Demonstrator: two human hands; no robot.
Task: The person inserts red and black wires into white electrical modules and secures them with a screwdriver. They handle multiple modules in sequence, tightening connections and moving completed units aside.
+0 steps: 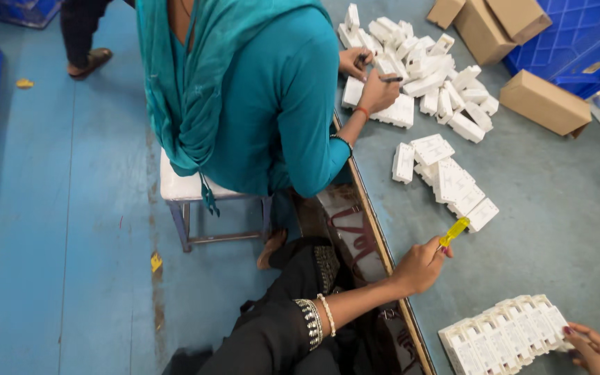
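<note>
A: Why is the left hand (419, 265) closed round the screwdriver (453, 232)?
B: Probably keeping it ready; its yellow handle slants up, far and right.
A: And the right hand (595, 349)?
B: Fingers curled against the near-right row of white switches (505, 333), steadying it on the bench (557, 229).

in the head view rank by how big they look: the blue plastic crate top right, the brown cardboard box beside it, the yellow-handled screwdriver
1. Blue plastic crate, though cut off by the frame.
2. Brown cardboard box.
3. Yellow-handled screwdriver, held in the left hand; it lies nearer the camera, yet looks smallest.
</note>
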